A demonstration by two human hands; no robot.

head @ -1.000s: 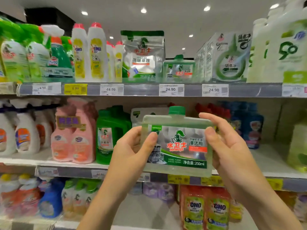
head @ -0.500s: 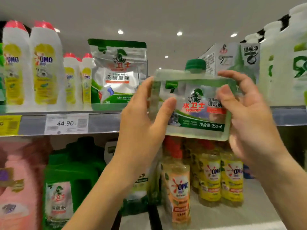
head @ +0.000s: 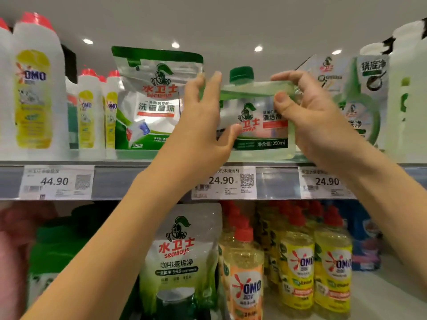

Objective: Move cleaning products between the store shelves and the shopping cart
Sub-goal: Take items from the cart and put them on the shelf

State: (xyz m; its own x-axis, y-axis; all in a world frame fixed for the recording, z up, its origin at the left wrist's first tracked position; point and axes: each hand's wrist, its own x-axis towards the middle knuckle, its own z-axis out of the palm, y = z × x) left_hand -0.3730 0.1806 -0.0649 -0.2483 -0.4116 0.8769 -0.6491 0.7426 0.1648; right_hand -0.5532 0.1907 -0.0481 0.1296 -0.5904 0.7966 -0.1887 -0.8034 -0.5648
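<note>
A flat clear cleaner bottle (head: 258, 121) with a green cap and a knight label reading 250ml stands on the top shelf (head: 120, 181), above a 24.90 price tag. My left hand (head: 203, 125) holds its left edge, thumb across the label. On the bottle's upper right corner my right hand (head: 309, 118) has its fingers curled over the top and its thumb on the front. The bottle's base looks level with the shelf board.
A green-and-silver pouch (head: 154, 100) stands just left of the bottle, white OMO bottles (head: 34, 93) further left, a boxed product (head: 353, 98) to the right. Below are a Seaways pouch (head: 180, 255) and yellow OMO bottles (head: 298, 269).
Both hands have lifted the bottle from mid-shelf height up onto the top shelf between the pouch and the box. The camera has moved closer.
</note>
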